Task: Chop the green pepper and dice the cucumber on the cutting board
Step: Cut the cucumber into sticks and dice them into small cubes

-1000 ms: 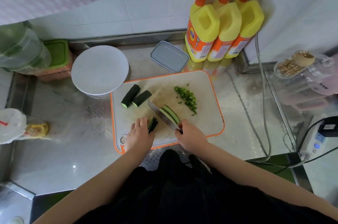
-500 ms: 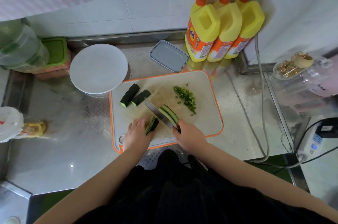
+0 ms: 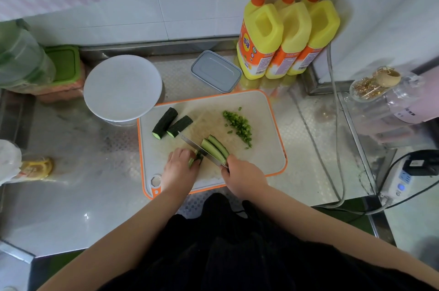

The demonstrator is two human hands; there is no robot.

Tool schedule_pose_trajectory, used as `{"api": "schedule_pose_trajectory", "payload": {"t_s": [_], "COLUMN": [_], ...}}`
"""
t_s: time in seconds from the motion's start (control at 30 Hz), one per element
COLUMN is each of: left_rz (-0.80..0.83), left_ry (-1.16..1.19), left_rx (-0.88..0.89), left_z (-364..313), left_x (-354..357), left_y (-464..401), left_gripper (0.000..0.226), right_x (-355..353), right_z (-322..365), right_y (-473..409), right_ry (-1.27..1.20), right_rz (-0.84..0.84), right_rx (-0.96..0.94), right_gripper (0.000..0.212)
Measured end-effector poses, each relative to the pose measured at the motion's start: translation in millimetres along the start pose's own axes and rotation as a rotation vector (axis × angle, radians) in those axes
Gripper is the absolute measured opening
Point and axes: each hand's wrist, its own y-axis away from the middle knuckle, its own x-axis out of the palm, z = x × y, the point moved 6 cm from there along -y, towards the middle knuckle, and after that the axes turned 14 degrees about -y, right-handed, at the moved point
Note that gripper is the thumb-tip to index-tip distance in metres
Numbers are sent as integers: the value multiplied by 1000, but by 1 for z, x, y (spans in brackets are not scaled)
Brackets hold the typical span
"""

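An orange-rimmed white cutting board [image 3: 266, 148] lies on the steel counter. A pile of chopped green pepper [image 3: 238, 125] sits on its far right part. Two dark cucumber chunks [image 3: 172, 123] lie at its far left. My left hand [image 3: 180, 169] presses down on a cucumber piece [image 3: 196, 160] near the board's front. My right hand [image 3: 242, 175] grips a knife [image 3: 199, 148] whose blade lies against that piece. Two long cucumber strips [image 3: 216, 148] rest just right of the blade.
A round white lid [image 3: 122, 87] sits on a pot left of the board. A grey lidded box [image 3: 215, 71] and three yellow pump bottles [image 3: 285, 36] stand behind it. Cables and a power strip [image 3: 399, 180] lie at the right. Containers crowd the far left.
My left hand has closed more over the cucumber piece, hiding most of it. The knife stays against it and has barely shifted.
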Motion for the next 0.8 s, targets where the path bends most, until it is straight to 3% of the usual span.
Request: {"api": "schedule_pose_trajectory", "payload": {"t_s": [0.1, 0.47, 0.67, 0.8], "left_rz": [-23, -80, -112, -190], "left_ry": [-20, 43, 63, 53], "left_rx": [91, 149, 173, 226], "left_z": [-1, 6, 7, 4], "left_x": [6, 8, 9, 1], "left_y": [-1, -4, -2, 5], "left_gripper": [9, 3, 7, 4], "right_x": [0, 19, 16, 12], "right_z": [-1, -5, -22, -21], "right_y": [0, -6, -16, -11], "right_ry": [16, 152, -43, -81], "right_rz": [4, 91, 93, 76], "right_rx": [1, 13, 122, 88], "right_gripper": [28, 40, 39, 38]}}
